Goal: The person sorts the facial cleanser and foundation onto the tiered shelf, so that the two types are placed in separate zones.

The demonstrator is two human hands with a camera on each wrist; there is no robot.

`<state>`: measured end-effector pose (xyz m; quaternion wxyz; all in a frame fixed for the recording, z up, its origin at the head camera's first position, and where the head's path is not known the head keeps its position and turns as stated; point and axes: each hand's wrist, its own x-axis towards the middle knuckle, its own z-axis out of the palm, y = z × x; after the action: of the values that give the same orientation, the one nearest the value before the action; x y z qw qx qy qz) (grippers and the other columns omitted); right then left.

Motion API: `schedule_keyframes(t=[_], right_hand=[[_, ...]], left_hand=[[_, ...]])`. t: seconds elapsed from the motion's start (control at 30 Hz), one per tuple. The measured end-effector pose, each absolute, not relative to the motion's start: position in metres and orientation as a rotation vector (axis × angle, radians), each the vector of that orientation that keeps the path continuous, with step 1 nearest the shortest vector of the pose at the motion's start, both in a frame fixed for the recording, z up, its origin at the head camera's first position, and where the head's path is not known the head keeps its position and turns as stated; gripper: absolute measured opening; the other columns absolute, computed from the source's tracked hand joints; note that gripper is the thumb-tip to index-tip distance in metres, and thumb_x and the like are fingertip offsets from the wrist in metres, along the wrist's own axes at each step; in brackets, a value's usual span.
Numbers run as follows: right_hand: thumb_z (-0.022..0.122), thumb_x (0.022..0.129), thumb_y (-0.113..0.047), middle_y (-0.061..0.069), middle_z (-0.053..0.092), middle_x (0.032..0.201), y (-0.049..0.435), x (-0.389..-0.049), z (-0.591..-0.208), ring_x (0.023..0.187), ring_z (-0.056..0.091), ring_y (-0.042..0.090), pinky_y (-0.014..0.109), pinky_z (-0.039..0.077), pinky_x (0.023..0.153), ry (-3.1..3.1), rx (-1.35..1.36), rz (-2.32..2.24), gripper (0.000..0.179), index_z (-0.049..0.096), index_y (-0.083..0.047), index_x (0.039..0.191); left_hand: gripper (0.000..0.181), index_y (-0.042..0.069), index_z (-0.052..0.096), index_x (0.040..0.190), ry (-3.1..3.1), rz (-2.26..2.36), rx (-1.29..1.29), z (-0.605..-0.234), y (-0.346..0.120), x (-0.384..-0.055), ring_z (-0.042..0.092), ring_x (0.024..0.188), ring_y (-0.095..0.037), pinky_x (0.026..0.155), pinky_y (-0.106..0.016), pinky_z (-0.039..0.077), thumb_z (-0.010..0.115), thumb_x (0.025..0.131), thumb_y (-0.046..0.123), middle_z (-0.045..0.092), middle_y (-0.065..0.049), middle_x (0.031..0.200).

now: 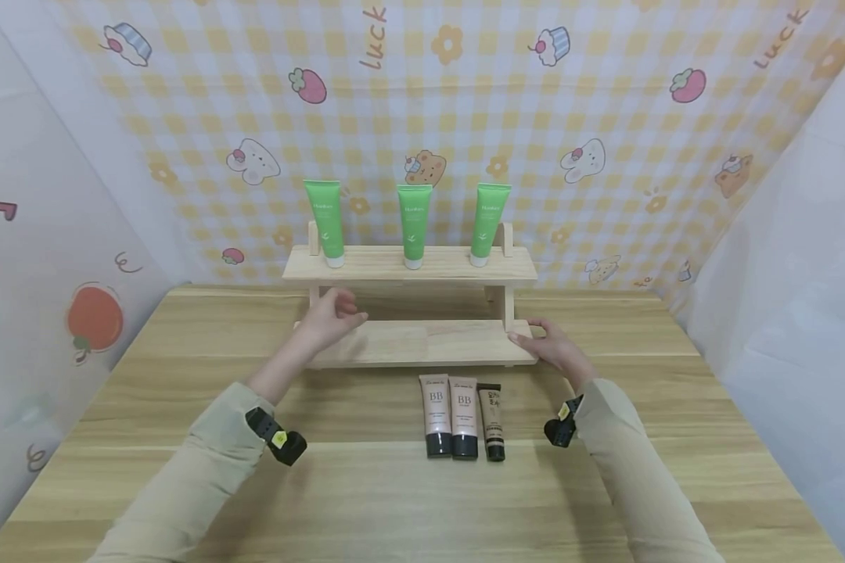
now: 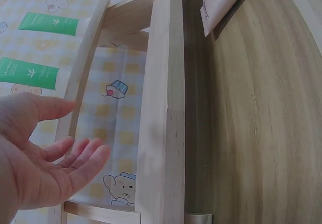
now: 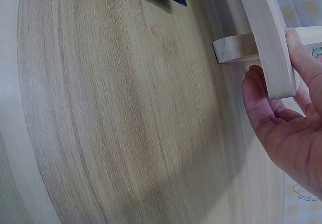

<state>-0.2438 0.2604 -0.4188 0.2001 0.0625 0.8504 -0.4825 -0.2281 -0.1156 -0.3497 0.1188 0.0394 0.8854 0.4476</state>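
A two-tier wooden shelf (image 1: 411,266) stands on the table, with three green tubes upright on white caps along its top board: left (image 1: 326,219), middle (image 1: 414,223) and right (image 1: 490,221). My left hand (image 1: 329,317) is over the left part of the lower board, fingers loosely bent and nothing between them; the left wrist view shows the palm and parted thumb. At the other end, my right hand (image 1: 548,344) grips the corner of the lower board (image 3: 274,58), thumb on top and fingers underneath.
In front of the shelf lie two pink BB cream tubes, one (image 1: 436,414) beside the other (image 1: 464,418), and a slimmer gold-brown tube (image 1: 492,422) with a black cap. A yellow checked cloth (image 1: 366,117) hangs behind. White sheets (image 1: 782,258) close off both sides.
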Motion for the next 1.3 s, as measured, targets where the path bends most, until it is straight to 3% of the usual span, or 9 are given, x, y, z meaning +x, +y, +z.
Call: schedule_keyframes(t=[0.53,1.0,1.3], right_hand=[[0.057,0.088,-0.041,0.031,0.033,0.137,0.262,-0.246,-0.421,0.126,0.039,0.042,0.049,0.036,0.105,2.399,0.19,-1.35,0.079,0.015,-0.003,0.144],[0.057,0.089,-0.038,0.029,0.03,0.139,0.262,-0.247,-0.421,0.128,0.036,0.041,0.049,0.033,0.108,2.377,0.178,-1.381,0.076,0.017,-0.004,0.143],[0.057,0.088,-0.038,0.028,0.033,0.138,0.262,-0.247,-0.423,0.128,0.036,0.04,0.048,0.033,0.108,2.364,0.186,-1.392,0.076,0.017,-0.005,0.143]], left_hand=[[0.046,-0.005,0.042,0.124,2.552,1.181,0.222,-0.367,-0.104,-0.218,0.054,0.107,-0.036,0.087,-0.04,0.051,0.054,0.091,0.024,0.053,-0.023,0.118],[0.04,-0.003,0.047,0.119,2.505,1.21,0.242,-0.377,-0.084,-0.206,0.059,0.093,-0.024,0.073,-0.028,0.052,0.056,0.089,0.021,0.055,-0.018,0.111],[0.037,-0.003,0.049,0.116,2.476,1.224,0.223,-0.381,-0.077,-0.202,0.06,0.089,-0.022,0.072,-0.027,0.054,0.059,0.088,0.02,0.057,-0.018,0.108]])
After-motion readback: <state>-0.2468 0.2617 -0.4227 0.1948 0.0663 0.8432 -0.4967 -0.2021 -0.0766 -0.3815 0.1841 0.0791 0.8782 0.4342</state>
